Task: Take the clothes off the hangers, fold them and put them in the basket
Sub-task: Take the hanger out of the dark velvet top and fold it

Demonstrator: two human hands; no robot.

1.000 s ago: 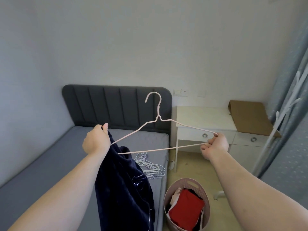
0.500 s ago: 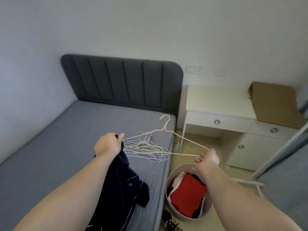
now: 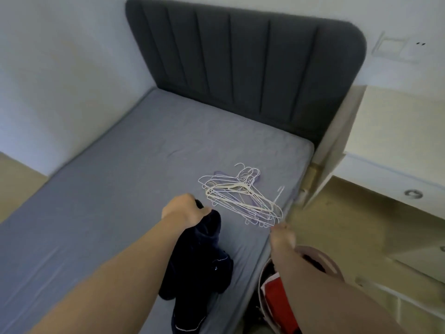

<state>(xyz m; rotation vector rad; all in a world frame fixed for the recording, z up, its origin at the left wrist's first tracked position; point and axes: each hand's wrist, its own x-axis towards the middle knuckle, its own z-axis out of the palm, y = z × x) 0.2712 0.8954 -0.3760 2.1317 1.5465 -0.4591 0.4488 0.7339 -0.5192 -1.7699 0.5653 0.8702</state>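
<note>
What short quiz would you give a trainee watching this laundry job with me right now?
1. True or false: the left hand grips the dark navy garment.
2. Where does the pile of pale wire hangers lie? A: on the grey mattress. B: on the floor. C: on the white desk.
3. Fill in: the round pink basket beside the bed holds a ____ cloth.

Key: 1 true; 2 A; 3 red.
</note>
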